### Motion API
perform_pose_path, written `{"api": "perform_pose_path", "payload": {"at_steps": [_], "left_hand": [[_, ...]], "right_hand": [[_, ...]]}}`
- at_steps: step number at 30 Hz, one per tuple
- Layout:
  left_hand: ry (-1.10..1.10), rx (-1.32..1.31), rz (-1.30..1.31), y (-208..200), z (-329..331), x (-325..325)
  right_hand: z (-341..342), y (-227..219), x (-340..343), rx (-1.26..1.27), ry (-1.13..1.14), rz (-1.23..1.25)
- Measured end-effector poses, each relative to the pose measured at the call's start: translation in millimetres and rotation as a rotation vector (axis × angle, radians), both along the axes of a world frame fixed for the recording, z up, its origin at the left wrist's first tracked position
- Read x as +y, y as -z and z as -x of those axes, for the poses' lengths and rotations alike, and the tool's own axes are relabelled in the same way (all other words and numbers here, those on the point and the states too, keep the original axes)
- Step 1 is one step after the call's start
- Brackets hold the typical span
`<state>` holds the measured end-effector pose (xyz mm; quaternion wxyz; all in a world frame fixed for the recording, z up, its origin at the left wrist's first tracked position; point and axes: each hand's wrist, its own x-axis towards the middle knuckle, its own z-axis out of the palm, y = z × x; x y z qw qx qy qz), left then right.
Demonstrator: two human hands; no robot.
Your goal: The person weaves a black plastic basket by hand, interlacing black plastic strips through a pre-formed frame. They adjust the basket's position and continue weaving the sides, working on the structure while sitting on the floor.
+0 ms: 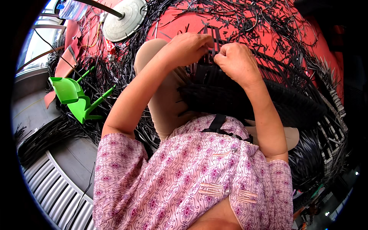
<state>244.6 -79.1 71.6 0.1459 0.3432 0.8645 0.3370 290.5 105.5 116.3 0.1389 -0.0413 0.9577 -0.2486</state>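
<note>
Both hands are close together over a dark woven piece [214,90] made of black plastic strips, which rests across my lap. My left hand [188,48] is closed, its fingertips at upright black strips [217,36] that rise from the weave. Just right of it, my right hand [239,63] is curled in a pinch at the same strips, its knuckles up. Loose strip ends fan out beyond the right hand. The fingers hide the exact points where the strips are gripped.
A red mat [172,21] ahead is littered with cut black strips. A round grey stand base [124,23] stands on it at the far left. Green plastic scoops [76,96] lie to the left, beside a bundle of black strips [50,138]. Lower left is a slatted metal piece [57,188].
</note>
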Motion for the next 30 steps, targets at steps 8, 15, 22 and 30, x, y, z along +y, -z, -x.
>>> {"api": "perform_pose_path", "payload": {"at_steps": [8, 15, 22, 30], "left_hand": [[0.515, -0.163, 0.158, 11, 56, 10], [0.625, 0.010, 0.228, 16, 72, 20], [0.551, 0.061, 0.159, 25, 67, 25], [0.337, -0.147, 0.181, 28, 57, 6]], "right_hand": [[-2, 6, 3, -0.066, 0.045, 0.106], [-7, 3, 1, -0.052, 0.090, 0.138], [-9, 8, 3, -0.055, 0.100, 0.158], [-9, 7, 1, -0.077, 0.110, 0.150]]}}
